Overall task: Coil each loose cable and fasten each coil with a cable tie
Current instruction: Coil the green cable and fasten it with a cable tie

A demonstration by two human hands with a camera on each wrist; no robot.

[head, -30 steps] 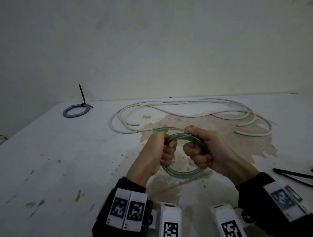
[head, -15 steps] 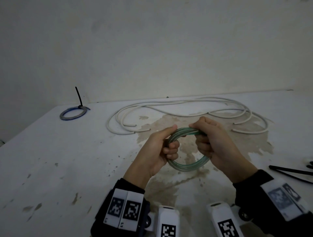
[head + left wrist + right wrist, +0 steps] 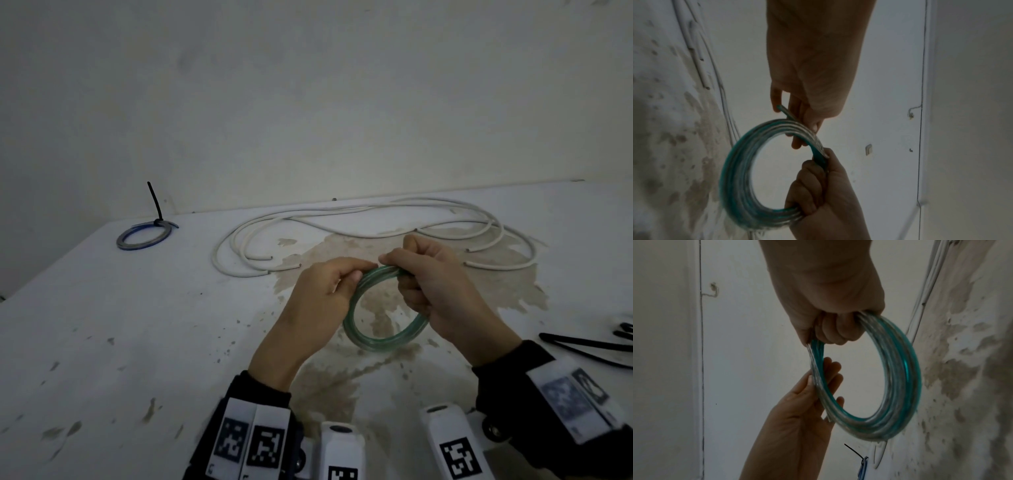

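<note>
Dim, flat, greenish light; wrist views motion-blurred, wide-angle edges bent

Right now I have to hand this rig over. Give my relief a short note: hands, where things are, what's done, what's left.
Right hand grips the green coil in a fist; left hand pinches its top.
Coil held above the table, no tie on it.
Done: blue coil, tied, far left.
Left: tie the green coil; coil and tie the loose white cables.
Spare black ties lie at the right edge.

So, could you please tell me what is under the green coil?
Under the green coil, held by both hands, lies the table's brown stain, seen through the ring. The hands hide the coil's top.
</note>
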